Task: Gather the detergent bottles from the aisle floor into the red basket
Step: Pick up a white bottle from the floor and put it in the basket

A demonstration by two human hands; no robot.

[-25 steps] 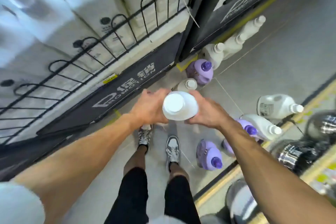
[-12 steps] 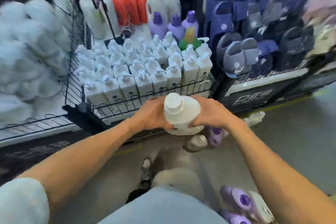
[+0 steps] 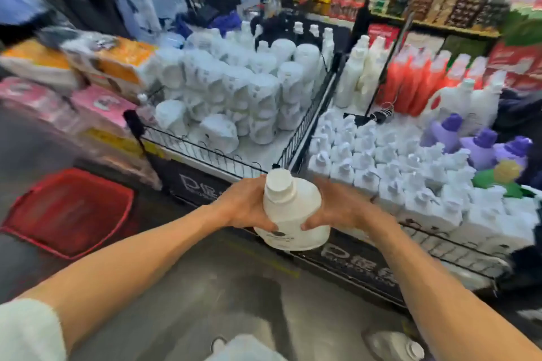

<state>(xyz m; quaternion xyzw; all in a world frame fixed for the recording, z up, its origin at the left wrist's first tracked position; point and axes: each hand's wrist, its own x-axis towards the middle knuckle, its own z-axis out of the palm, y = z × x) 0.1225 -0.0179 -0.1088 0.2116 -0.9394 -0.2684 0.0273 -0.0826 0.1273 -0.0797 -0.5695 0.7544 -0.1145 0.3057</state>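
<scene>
Nearest, a white bottle (image 3: 394,344), blurred but probably detergent, lies on the aisle floor (image 3: 205,287); above it the left hand (image 3: 243,205) and right hand (image 3: 340,208) clasp a white detergent bottle (image 3: 291,211) from either side, upright, fingers curled round its body, likely steadying its bulk for carrying; the red basket (image 3: 70,211) stands on the floor well to the left.

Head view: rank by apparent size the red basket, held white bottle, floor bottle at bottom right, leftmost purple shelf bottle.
1. red basket.
2. held white bottle, enlarged by nearness.
3. floor bottle and leftmost purple bottle: look alike, floor one partly hidden, unranked.
</scene>
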